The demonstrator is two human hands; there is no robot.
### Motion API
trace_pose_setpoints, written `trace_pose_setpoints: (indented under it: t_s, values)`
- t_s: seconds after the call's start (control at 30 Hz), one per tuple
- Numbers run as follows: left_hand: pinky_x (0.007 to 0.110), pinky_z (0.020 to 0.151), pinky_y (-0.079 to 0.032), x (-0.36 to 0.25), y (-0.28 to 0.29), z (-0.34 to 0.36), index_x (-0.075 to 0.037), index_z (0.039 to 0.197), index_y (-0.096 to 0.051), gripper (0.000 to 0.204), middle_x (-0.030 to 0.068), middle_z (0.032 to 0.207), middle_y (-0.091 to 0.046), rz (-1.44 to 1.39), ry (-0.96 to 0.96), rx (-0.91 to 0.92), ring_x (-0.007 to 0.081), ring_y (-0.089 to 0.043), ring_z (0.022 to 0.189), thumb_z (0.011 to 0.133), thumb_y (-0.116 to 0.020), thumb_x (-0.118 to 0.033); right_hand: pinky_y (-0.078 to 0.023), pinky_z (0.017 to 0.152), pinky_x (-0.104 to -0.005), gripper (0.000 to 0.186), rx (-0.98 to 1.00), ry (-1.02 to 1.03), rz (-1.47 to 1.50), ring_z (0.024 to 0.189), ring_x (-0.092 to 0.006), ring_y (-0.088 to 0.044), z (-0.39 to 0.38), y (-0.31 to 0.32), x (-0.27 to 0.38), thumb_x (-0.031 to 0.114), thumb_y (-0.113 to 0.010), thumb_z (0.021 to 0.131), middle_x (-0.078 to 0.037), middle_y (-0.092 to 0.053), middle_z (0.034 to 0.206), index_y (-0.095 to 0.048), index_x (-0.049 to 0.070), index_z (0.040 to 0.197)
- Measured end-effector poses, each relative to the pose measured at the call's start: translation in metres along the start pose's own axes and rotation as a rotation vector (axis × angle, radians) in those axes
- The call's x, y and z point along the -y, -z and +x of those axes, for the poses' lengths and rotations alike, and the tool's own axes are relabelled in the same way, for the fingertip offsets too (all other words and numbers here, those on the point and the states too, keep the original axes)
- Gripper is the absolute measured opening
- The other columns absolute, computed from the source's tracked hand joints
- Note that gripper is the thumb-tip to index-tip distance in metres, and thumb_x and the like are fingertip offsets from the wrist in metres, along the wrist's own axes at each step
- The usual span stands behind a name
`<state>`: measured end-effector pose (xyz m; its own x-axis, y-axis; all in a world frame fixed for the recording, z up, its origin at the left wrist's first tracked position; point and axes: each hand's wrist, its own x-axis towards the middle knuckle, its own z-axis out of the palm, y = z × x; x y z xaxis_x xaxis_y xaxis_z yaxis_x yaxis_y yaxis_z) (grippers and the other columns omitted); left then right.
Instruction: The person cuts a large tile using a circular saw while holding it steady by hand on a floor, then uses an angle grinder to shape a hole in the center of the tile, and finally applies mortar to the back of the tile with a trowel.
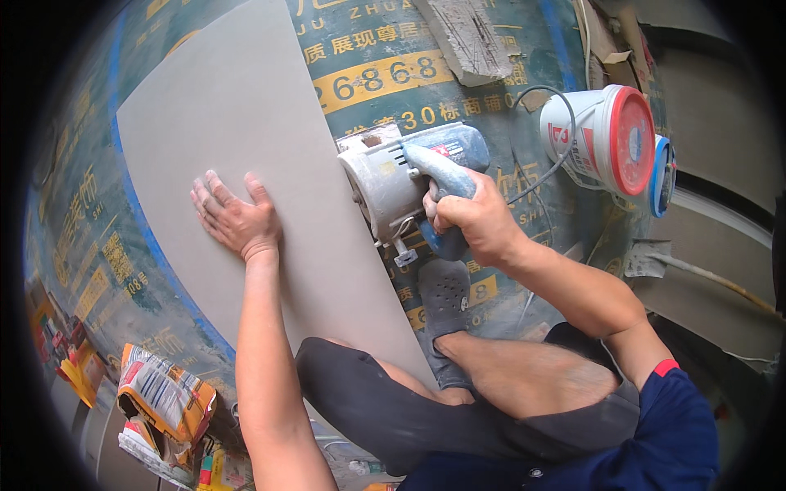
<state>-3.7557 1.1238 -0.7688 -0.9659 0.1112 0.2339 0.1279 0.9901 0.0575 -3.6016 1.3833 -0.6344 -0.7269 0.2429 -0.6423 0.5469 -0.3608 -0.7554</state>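
Observation:
A large grey tile [237, 106] lies flat on the printed green floor covering. My left hand [237, 214] rests palm down on it with the fingers spread. At the tile's right edge stands a dusty tile cutter [381, 184], a hand-held circular saw with a blue and grey body. My right hand [479, 214] is wrapped round its rear handle. The cutter's base meets the tile edge; its blade is hidden beneath the guard. A black cord [565, 155] loops away from the cutter to the right.
White buckets with a red lid [632, 141] and a blue lid [663, 176] stand at the right, near a trowel-like tool [651, 258]. A dusty slab [467, 37] lies beyond the cutter. An opened orange bag [164, 397] is at lower left. My shod foot [444, 295] is close behind the cutter.

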Motion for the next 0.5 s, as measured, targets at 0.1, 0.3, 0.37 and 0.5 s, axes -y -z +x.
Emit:
trace_pose_setpoints:
  t_s: [0.1,0.3,0.37,0.5]
  values:
    - [0.047,0.116,-0.022,0.000,-0.001,-0.001,-0.006,0.143,-0.041,0.067,0.0187,0.150,-0.036,0.004,-0.005,-0.013,0.0338,-0.029,0.143,0.090,-0.053,-0.047,-0.041,0.055,-0.0248,0.007,0.029,-0.015,0.010,0.059,-0.0087,-0.050,-0.003,0.001,-0.002,0.007,-0.058,0.076,-0.001,-0.056,0.068,-0.059,0.001,0.080]
    - [0.046,0.116,-0.024,-0.004,0.001,0.000,-0.005,0.142,-0.041,0.066,0.0204,0.148,-0.038,0.018,0.001,-0.021,0.0348,-0.031,0.141,0.092,-0.050,-0.047,-0.040,0.055,-0.0247,0.009,0.021,-0.029,0.012,0.059,-0.0086,-0.050,-0.010,0.002,-0.007,0.005,-0.057,0.076,-0.001,-0.055,0.068,-0.059,0.000,0.083]
    - [0.046,0.116,-0.023,-0.004,0.000,0.000,-0.005,0.142,-0.041,0.066,0.0208,0.148,-0.038,0.015,-0.004,-0.020,0.0349,-0.031,0.141,0.092,-0.050,-0.048,-0.041,0.055,-0.0246,0.010,0.017,-0.040,0.016,0.060,-0.0086,-0.050,-0.013,0.002,-0.008,0.004,-0.057,0.076,-0.001,-0.055,0.068,-0.060,0.000,0.084]
    - [0.047,0.116,-0.022,-0.001,-0.001,0.000,-0.006,0.142,-0.041,0.066,0.0189,0.149,-0.037,0.010,0.005,-0.018,0.0336,-0.029,0.143,0.091,-0.051,-0.048,-0.041,0.056,-0.0244,0.014,0.019,-0.058,0.030,0.060,-0.0087,-0.050,-0.019,0.003,-0.011,0.004,-0.057,0.076,-0.001,-0.055,0.069,-0.060,-0.002,0.088]
